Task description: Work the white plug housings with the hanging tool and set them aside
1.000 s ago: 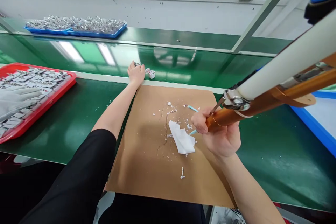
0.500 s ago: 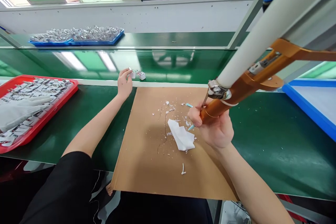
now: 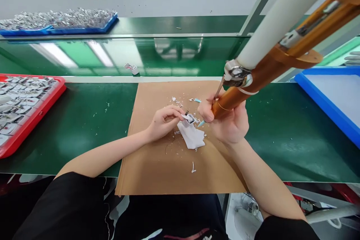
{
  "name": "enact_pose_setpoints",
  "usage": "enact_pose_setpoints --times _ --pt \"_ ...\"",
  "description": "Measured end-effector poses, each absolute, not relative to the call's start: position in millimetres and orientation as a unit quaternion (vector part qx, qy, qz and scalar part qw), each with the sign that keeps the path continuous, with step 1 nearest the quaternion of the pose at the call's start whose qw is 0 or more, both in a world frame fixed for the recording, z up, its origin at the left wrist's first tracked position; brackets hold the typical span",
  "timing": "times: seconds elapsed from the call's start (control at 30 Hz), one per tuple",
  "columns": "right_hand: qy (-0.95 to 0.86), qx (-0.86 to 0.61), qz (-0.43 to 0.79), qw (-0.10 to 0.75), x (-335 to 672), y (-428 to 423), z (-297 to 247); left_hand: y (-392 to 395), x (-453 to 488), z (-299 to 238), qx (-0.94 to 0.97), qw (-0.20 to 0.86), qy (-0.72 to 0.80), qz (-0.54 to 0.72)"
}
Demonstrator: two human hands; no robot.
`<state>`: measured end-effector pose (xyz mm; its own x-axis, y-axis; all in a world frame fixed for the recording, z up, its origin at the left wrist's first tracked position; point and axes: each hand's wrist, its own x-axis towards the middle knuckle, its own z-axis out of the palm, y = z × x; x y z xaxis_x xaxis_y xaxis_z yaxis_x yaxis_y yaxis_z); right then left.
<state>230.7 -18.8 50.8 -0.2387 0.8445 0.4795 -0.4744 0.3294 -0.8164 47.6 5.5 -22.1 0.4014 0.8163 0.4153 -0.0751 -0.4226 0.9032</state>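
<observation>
My left hand (image 3: 164,123) pinches a small white plastic housing (image 3: 190,119), dark inside, over the middle of the cardboard sheet (image 3: 154,168). Wrapped around the orange barrel of a glue dispensing gun (image 3: 229,101) is my right hand (image 3: 232,127). Its light-blue nozzle (image 3: 201,123) points down and left, close beside the housing. A folded white wipe (image 3: 191,137) lies under and just in front of the housing. White glue crumbs and a loose blue nozzle (image 3: 197,100) with a white string lie around it.
At left stands a red tray (image 3: 62,85) full of white parts. Blue trays (image 3: 111,25) of metal pieces sit on the back shelf. Another white housing with wires (image 3: 135,70) lies behind the cardboard. A blue-rimmed tray (image 3: 326,99) stands at right; the gun's white tube (image 3: 281,18) slants overhead.
My left hand has come back from the far edge with a white housing, toward the nozzle. One housing stays behind there. My right hand keeps its grip on the gun; the view has tilted down.
</observation>
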Motion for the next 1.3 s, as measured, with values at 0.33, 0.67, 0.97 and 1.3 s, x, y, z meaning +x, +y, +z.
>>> enact_pose_setpoints --times 0.33,0.67,0.97,1.3 --pt "-0.563 -0.162 0.564 0.582 226.2 -22.9 55.0 -3.9 53.6 -13.4 0.824 0.253 0.295 0.412" --pt "-0.560 -0.215 0.538 0.593 226.9 -23.0 55.8 -9.6 62.7 -30.9 0.872 0.158 0.314 0.340" --pt "-0.567 -0.220 0.545 0.577 223.4 -29.0 59.8 -15.4 61.8 -26.8 0.873 0.177 0.247 0.382" --pt "-0.573 -0.273 0.525 0.567 216.2 -33.0 64.4 -15.6 62.4 -28.4 0.879 0.150 0.220 0.395"
